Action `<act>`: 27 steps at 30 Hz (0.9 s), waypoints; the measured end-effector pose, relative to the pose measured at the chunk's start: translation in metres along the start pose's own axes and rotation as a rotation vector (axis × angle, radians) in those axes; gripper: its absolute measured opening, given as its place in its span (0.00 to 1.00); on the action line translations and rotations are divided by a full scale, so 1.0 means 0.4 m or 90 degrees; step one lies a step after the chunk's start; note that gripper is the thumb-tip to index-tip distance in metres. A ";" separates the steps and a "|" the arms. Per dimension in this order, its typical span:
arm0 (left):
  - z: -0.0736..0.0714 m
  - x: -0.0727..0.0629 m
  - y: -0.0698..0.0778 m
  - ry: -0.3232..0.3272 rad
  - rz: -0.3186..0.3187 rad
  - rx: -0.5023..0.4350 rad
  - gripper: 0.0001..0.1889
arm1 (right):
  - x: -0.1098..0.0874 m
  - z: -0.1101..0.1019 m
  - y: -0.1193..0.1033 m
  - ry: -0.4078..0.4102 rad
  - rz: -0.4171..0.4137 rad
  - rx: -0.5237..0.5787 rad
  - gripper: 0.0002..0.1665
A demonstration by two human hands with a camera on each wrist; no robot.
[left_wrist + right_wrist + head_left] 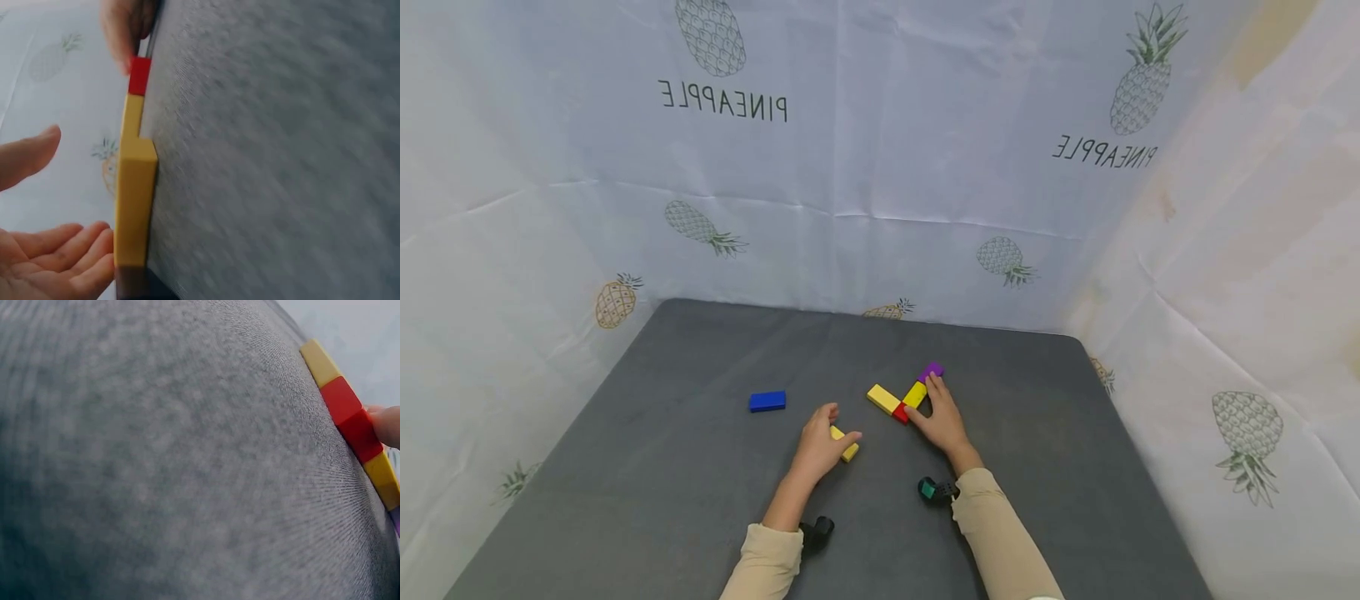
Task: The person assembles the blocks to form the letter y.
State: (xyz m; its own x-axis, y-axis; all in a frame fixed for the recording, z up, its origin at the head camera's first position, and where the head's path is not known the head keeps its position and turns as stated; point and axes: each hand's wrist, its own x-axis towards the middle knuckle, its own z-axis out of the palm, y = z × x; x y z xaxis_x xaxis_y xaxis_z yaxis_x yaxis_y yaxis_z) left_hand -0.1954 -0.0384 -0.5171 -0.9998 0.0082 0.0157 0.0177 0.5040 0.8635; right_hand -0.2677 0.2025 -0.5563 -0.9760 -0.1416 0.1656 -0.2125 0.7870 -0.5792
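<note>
On the grey table, a pale yellow block [848,450] lies beside my left hand [817,443]. In the left wrist view the thumb stands apart from this yellow block [135,203], and the extended fingers [69,256] reach its near side. My right hand [943,423] is spread along a joined row of blocks. Its thumb touches the red block [901,412], also seen in the right wrist view as a red block [350,415]. Its fingertips rest near the bright yellow block [915,394] and the purple block [933,370]. Another pale yellow block [883,398] meets the red one at an angle.
A blue block [767,402] lies alone to the left on the table [700,483]. White cloth [880,150] printed with pineapples hangs behind the table and along both sides. Dark devices sit at both wrists, one of them a wrist camera [934,491].
</note>
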 end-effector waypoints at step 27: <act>-0.022 -0.014 -0.037 -0.058 0.013 0.151 0.38 | -0.003 0.004 -0.001 -0.001 0.004 0.014 0.48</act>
State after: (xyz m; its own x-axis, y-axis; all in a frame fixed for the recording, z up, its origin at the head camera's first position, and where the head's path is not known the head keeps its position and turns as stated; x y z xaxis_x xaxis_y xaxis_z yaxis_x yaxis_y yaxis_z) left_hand -0.1899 -0.0532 -0.5255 -0.9954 0.0931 -0.0230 0.0481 0.6917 0.7205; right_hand -0.2666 0.2012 -0.5576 -0.9773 -0.1373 0.1611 -0.2073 0.7743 -0.5979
